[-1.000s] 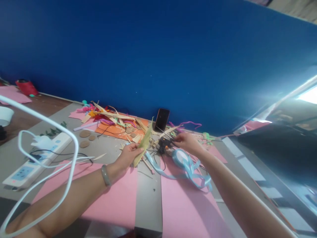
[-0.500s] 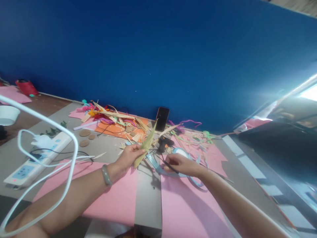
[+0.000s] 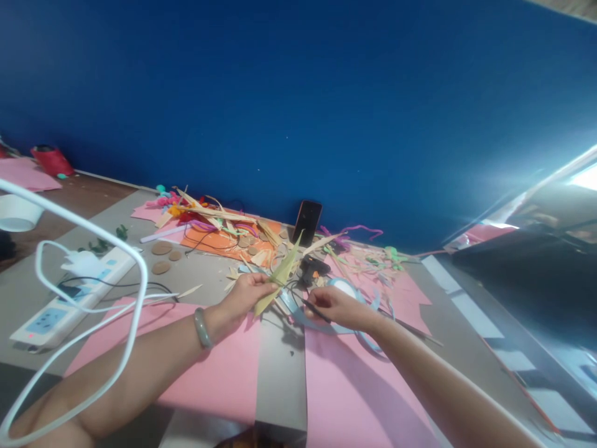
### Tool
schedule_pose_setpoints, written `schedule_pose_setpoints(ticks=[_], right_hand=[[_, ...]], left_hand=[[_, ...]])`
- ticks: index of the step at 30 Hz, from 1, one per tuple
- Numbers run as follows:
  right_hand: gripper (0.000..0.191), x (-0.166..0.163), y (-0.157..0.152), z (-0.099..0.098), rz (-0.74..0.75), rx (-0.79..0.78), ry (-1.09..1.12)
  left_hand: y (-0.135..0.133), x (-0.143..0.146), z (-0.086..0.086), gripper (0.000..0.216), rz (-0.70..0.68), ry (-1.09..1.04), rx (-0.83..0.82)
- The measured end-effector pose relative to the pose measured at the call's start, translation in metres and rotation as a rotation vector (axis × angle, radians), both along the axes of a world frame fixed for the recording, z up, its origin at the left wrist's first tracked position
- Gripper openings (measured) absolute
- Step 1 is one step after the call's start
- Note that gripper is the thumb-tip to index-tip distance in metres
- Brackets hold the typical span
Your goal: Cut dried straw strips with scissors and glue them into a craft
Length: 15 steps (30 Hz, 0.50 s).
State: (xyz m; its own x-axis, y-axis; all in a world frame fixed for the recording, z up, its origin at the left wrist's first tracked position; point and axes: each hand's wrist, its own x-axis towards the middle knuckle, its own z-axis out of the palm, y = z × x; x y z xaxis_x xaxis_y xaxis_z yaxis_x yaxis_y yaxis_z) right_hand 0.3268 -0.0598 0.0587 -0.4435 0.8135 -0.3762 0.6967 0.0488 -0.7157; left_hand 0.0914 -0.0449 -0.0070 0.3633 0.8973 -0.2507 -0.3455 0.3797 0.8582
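My left hand (image 3: 246,294), with a grey-green bangle on the wrist, pinches a long yellow-green leaf strip (image 3: 281,274) that points up and to the right. My right hand (image 3: 338,307) is closed on a thin dark tool (image 3: 315,309) whose tip points left toward the leaf. Just beyond that hand lie a black glue gun (image 3: 313,267) and a roll of light blue ribbon (image 3: 347,292) with loose loops. Both hands hover over pink paper sheets (image 3: 345,386) on the grey table.
A black phone (image 3: 306,223) leans on the blue wall. Dried leaf strips, pipe cleaners and an orange sheet (image 3: 212,239) pile up behind. Brown discs (image 3: 161,249), a white power strip (image 3: 69,295) and a looping white cable (image 3: 116,298) lie left. A white bowl (image 3: 16,211) sits far left.
My right hand drew back from the glue gun toward me with a thin dark tool in it, then edged closer to the leaf. My left hand tilted the leaf slightly rightward.
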Motion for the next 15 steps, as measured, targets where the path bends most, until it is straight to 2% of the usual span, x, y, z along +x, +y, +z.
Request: schedule_pose_setpoints(ticks=[6,15], right_hand=[[0.031,-0.0015,-0.0019,-0.0006,-0.024,-0.016,0.042],[0.038,-0.0087,-0.0038,0.0044,-0.006,0.007,0.044]], left_hand=[[0.0009,0.0001,-0.0023,0.028,-0.011,0.013,-0.011],[0.0027,0.0009,-0.0047,0.026,0.028,-0.014,-0.017]])
